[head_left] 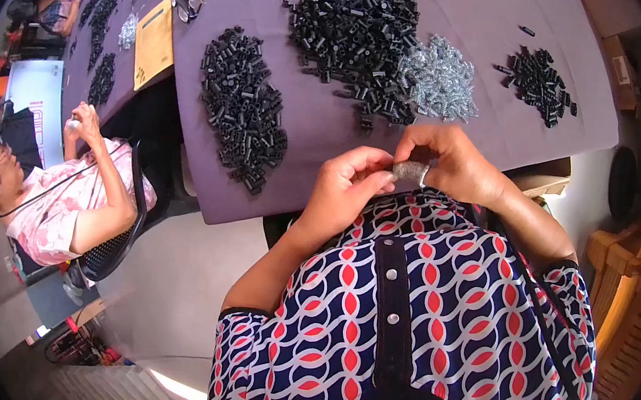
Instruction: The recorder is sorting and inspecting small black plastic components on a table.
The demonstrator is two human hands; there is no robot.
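Close to my body, at the table's near edge, my two hands meet over a small grey-beige, rough-looking piece [409, 171] with a whitish edge. Its exact kind is too small to tell. My left hand [347, 186] is closed, thumb and forefinger pinching the piece's left end. My right hand [455, 166] curls around its other side, fingers bent and closed. Just beyond them lie a heap of silvery, clear-looking small coiled parts [438, 79] and a big heap of small black cylindrical parts [347, 33].
A longer pile of black parts [243, 104] lies left on the purple-grey tablecloth [304, 131], a smaller black pile [541, 84] at right. Glasses [188, 3] and a yellow envelope [154, 47] lie farther left. A co-worker [72, 195] sits left; a wooden chair [620, 274] stands right.
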